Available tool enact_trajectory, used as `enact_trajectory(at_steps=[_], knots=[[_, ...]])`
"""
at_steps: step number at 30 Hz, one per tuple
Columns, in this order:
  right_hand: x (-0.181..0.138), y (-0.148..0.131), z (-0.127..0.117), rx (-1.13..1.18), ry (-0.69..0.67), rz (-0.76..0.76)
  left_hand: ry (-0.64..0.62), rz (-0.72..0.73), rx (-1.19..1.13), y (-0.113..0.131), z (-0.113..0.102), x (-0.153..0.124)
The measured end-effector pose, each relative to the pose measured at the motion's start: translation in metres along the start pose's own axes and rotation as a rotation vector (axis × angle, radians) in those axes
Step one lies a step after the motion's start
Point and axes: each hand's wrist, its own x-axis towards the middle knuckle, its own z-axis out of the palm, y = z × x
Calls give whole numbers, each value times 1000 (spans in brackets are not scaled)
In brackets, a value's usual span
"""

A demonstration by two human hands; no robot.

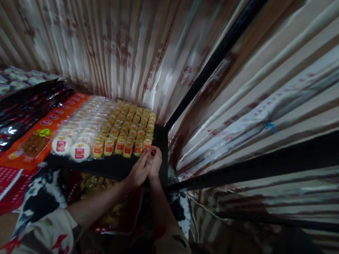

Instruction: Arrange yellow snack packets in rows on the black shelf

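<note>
My left hand (141,168) and my right hand (156,162) are together at the right front corner of the black shelf (109,168). The fingers of both are curled inward and meet around a small dark gap; whatever lies between them is hidden. Just beyond the fingertips stands the end piece of several rows of small yellow wrapped snack cakes (128,147) with red labels. I cannot tell whether the fingers touch it. Left of these rows lie round white cakes (80,151) in clear wrappers, with pink labels.
An orange snack packet (46,130) and dark shiny packets (16,108) lie further left. A red basket (17,183) with a white handle stands front left; another basket below the shelf holds yellow packets (93,185). Black metal bars (209,71) and sheeting (132,32) bound the shelf.
</note>
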Motion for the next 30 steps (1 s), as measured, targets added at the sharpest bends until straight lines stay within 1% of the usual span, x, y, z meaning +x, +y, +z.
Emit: enact_trajectory(at_steps=[6,12,14,17,19,21,24,27,30], knots=[[-1,4,2,38,1,18,-14,4,72,-7,3,4],[-2,1,2,-39,28,-15,-31,39,133,-7,1,1],[-1,1,2,-75,38,-19,-31,74,166,-6,0,-1],[-1,1,5,-77,39,-6,-14,173,208,-5,-2,-8],[0,3,8,-64,44,8,43,217,232,-5,-4,-17],[-1,4,10,-50,63,25,100,226,252,-7,-7,-30],[-3,4,10,-5,71,29,125,237,261,-15,-16,-57],[-5,2,8,28,69,22,127,238,247,-29,-31,-84],[-7,-1,5,35,94,28,134,202,269,-43,-51,-104]])
